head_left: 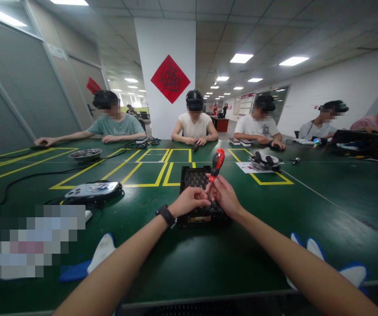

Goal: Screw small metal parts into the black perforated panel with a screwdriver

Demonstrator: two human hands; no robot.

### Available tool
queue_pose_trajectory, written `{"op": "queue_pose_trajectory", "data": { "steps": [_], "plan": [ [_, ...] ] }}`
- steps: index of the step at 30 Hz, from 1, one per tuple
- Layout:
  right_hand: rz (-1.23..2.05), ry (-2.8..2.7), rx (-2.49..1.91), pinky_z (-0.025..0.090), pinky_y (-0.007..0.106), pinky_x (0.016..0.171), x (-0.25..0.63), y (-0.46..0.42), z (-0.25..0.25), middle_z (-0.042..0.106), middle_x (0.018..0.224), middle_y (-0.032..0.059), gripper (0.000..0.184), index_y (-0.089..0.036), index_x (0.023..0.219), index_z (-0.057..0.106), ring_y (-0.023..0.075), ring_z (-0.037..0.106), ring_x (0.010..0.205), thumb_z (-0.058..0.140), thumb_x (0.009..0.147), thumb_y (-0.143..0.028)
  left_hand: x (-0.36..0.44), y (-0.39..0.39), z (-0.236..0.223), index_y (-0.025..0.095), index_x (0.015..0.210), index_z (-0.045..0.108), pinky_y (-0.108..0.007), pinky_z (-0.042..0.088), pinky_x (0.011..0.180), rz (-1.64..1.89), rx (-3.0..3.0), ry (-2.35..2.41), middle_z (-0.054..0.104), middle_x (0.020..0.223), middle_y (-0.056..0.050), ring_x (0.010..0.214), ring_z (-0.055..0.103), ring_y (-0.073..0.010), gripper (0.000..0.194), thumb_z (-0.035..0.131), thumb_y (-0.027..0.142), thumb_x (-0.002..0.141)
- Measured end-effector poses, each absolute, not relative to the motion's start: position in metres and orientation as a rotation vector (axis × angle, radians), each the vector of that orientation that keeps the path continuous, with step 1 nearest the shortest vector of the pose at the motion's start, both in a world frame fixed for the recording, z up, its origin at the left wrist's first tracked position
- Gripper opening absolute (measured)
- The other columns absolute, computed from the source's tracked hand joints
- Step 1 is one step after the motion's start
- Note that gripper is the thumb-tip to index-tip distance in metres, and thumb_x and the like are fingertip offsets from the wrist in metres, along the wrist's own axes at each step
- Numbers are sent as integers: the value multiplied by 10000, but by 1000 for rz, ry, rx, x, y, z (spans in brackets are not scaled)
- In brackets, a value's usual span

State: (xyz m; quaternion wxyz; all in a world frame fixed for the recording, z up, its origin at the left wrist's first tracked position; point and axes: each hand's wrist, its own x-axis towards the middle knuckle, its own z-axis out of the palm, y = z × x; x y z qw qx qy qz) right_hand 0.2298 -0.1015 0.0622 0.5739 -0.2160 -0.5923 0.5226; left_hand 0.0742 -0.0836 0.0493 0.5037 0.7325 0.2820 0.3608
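A screwdriver (217,163) with a red and black handle stands nearly upright, its shaft pointing down. My right hand (224,195) is closed on it around the shaft, just under the handle. Beside the shaft's lower end, the fingers of my left hand (190,202) are pinched together; whatever is between them is too small to make out. Both hands are over a small black plastic crate (194,173) on the green table. The crate's contents are mostly hidden by my hands.
Blue and white gloves lie at left (101,254) and right (315,249). A phone (93,189), a metal bowl (85,154) and a dish with black straps (264,161) stand on the green table (258,254), which has yellow tape lines. Several people sit opposite.
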Motion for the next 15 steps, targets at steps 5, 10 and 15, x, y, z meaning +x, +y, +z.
{"op": "queue_pose_trajectory", "data": {
  "steps": [5,10,15],
  "plan": [
    [1242,-1383,-533,295,191,408,230,-102,60,598,715,17,372,-190,1152,467,47,410,422,394,857,-404,72,-83,50,79,716,599,-193,394,567,819,1732,669,601,626,-5,559,522,-75,261,690,313,644],
    [1307,-1390,-533,270,188,381,230,-103,61,596,707,19,381,-186,1160,466,36,350,383,359,868,-406,70,-84,52,71,763,628,-195,392,596,820,1797,618,618,680,-21,600,528,-87,271,646,333,693],
    [1265,-1368,-558,283,170,378,228,-102,61,583,696,-8,348,-222,1163,435,31,356,383,415,853,-377,71,-84,51,75,820,636,-205,408,654,814,1818,587,641,771,-51,673,550,-103,299,614,357,723]
  ]
}}
